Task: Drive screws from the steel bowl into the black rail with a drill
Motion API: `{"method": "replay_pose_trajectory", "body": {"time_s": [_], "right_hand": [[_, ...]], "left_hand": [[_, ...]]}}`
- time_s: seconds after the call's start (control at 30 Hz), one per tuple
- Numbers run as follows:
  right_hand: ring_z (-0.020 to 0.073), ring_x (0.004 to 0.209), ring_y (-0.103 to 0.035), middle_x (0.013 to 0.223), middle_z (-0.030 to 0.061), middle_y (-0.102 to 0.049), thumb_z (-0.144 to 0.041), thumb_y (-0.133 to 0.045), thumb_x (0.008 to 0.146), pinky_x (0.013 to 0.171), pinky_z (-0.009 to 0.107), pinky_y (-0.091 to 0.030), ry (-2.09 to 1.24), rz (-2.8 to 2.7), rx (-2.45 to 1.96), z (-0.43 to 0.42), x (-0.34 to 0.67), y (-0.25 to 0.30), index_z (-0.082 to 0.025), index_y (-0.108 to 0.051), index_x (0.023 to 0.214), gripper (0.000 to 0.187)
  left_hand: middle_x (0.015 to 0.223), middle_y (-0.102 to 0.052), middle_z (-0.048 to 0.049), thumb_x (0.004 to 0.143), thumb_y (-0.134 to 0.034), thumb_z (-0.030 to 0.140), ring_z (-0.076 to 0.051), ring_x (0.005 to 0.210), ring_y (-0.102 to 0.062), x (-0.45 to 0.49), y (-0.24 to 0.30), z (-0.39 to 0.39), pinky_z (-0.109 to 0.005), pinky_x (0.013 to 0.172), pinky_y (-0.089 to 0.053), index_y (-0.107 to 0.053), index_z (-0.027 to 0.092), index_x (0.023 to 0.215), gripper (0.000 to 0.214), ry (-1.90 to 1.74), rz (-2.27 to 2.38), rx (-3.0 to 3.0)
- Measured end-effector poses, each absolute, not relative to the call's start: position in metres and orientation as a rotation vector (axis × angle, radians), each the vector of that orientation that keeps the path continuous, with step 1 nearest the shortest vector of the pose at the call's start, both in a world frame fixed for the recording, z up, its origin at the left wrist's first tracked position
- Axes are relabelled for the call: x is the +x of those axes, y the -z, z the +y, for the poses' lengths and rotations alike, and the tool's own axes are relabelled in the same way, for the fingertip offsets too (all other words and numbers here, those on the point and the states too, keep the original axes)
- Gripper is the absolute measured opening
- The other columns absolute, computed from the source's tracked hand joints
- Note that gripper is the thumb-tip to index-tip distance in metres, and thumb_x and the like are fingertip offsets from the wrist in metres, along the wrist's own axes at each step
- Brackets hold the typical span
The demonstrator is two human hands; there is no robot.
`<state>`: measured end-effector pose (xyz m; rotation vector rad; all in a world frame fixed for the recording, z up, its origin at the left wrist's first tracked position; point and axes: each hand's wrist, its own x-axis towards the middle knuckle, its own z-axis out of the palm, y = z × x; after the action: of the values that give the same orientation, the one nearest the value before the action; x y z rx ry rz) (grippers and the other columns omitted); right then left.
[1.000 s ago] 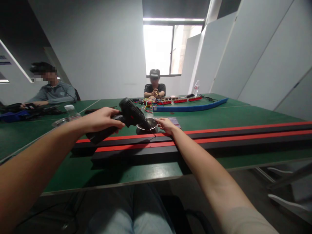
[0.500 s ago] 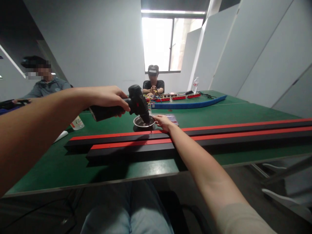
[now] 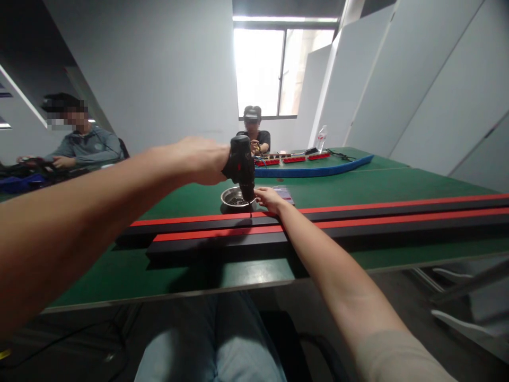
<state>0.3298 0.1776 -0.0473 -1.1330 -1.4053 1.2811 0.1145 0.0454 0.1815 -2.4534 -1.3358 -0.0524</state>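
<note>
My left hand (image 3: 204, 161) is wrapped round the handle of a black cordless drill (image 3: 242, 165), which points down. The bit's tip meets the red top strip of the farther long black bar (image 3: 334, 217). Just right of the chuck is my right hand (image 3: 270, 199), fingers bent together beside the rim of a metal bowl (image 3: 226, 202). What those fingertips pinch, if anything, cannot be made out. Small dark pieces lie in the bowl. A second black bar with a red top (image 3: 214, 244) lies parallel, closer to me, under my right forearm.
A long blue curved strip (image 3: 314, 171) lies across the green table (image 3: 397, 185), behind the bowl. Beyond it are red blocks (image 3: 294, 159) with wires and a plastic bottle (image 3: 321, 139). One person sits opposite, another at the left. A flat printed packet (image 3: 284, 194) lies by my right hand.
The drill has swung from a slant to nearly upright, its back end moving right. My left hand has risen and moved right with it. My right hand stays beside the bowl.
</note>
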Motion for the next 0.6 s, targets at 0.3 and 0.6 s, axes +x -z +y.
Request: {"method": "replay_pose_trajectory", "body": {"time_s": [0.3,0.6], "right_hand": [[0.0099,0.063,-0.048,0.080,0.0027,-0.067,-0.042,-0.082,0.075,0.054,0.022,-0.034,-1.341,-1.367,-1.055,0.174,0.328,0.043,-0.019,-0.065,0.080,0.029],[0.0090,0.063,-0.048,0.080,0.0025,-0.068,-0.042,-0.081,0.077,0.053,0.021,-0.032,-1.322,-1.376,-1.074,0.174,0.328,0.043,-0.019,-0.064,0.079,0.028]], "left_hand": [[0.094,-0.071,-0.0182,0.072,-0.078,0.040,-0.037,0.095,-0.066,0.134,-0.169,0.036,-0.042,0.083,-0.042,-0.075,0.014,0.108,0.045,0.145,-1.493,-2.227],[0.092,-0.072,-0.0232,0.071,-0.076,0.048,-0.036,0.087,-0.068,0.133,-0.171,0.032,-0.042,0.075,-0.046,-0.075,0.011,0.106,0.051,0.116,-1.525,-2.197]]}}
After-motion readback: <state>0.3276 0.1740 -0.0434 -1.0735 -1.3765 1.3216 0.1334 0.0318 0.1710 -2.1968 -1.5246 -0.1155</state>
